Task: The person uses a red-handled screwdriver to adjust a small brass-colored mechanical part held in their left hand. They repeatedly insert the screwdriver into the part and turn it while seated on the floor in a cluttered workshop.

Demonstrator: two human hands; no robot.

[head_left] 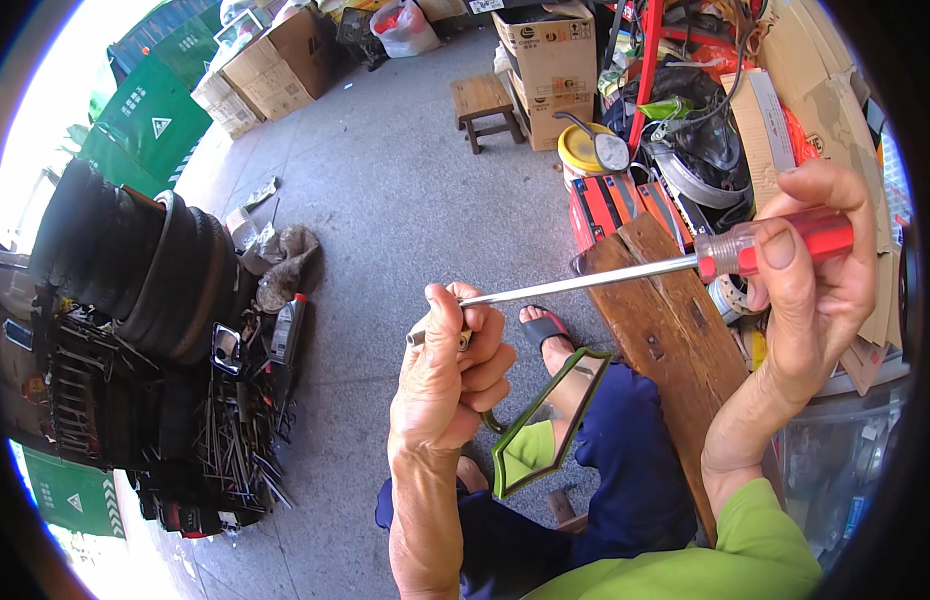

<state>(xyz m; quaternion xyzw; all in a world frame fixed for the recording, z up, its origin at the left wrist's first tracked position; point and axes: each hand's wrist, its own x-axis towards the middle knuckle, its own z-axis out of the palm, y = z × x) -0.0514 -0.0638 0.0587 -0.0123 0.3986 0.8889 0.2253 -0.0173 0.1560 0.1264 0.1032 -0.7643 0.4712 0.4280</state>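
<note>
My right hand (810, 290) is closed round the red and clear handle of a screwdriver (585, 281), whose long metal shaft points left. The shaft's tip reaches my left hand (440, 390), at the thumb and forefinger. That hand is closed on the stem of an angular mirror (550, 425) with a dark green rim; a small metal fitting (420, 338) sticks out beside the thumb. The mirror hangs below the fingers, above my lap, with green and skin tones reflected in its glass. The spot where the tip meets the fitting is hidden by my fingers.
A wooden bench (675, 330) stands to the right. On the left are stacked black tyres (135, 260) and a heap of metal tools (235, 440). Farther off are a small stool (483, 100), cardboard boxes (555, 70) and a yellow-lidded bucket (582, 150).
</note>
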